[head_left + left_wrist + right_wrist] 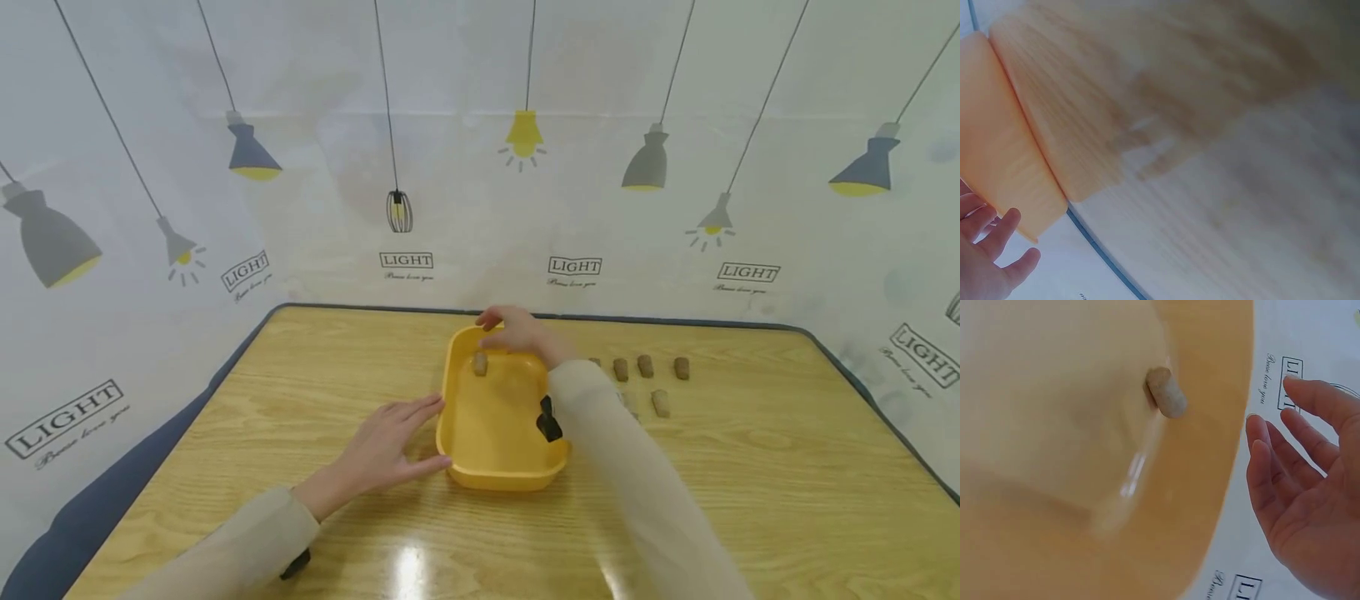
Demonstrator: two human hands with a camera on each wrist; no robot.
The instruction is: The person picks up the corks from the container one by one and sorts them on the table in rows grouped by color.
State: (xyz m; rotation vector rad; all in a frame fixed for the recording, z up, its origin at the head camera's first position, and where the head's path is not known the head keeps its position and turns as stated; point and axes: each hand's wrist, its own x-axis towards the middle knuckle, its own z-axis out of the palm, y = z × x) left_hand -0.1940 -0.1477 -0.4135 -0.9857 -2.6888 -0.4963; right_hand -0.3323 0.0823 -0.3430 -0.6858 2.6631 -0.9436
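A yellow plastic tray point(491, 433) stands on the wooden table. One small cork-like piece point(1167, 394), brown at one end and paler at the other, lies in its far left corner. My left hand point(382, 446) touches the tray's left side with fingers and thumb spread apart, not curled round the rim. Above the far rim is my right hand point(517, 331), its fingers loosely bent with nothing between them in the right wrist view. The piece is apart from those fingers.
Several similar brown pieces point(645, 365) lie on the table point(750, 475) right of the tray, some partly hidden by my right sleeve point(637, 467). A paler piece point(660, 403) sits nearer. A white backdrop point(480, 183) printed with lamps rises behind the table's far edge.
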